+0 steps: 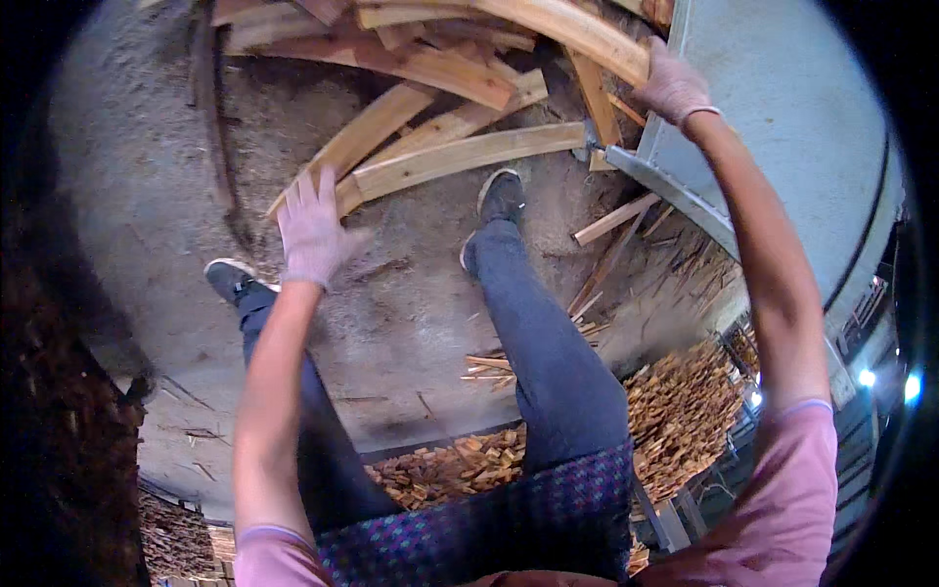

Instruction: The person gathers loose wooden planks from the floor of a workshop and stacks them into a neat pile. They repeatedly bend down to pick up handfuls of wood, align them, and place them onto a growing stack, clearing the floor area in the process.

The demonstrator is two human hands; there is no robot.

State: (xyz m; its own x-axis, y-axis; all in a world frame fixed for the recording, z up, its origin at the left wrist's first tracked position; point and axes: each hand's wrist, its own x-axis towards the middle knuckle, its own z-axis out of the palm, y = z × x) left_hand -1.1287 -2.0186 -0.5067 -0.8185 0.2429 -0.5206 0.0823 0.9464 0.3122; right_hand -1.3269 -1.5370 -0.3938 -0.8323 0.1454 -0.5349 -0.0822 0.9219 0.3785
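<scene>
Slanting from the upper edge, its far end cut off, a long board point(577, 35) points down-right into your right hand point(673, 84), clamped on it; your left hand point(315, 230), fingers apart, overlaps planks point(370, 184), contact unclear.

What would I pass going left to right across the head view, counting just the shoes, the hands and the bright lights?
Left shoe → gloved left hand → right shoe → gloved right hand → bright lights

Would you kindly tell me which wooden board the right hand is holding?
The long board slanting down from the picture's top edge: its right end is in the right hand; no other's is.
</scene>
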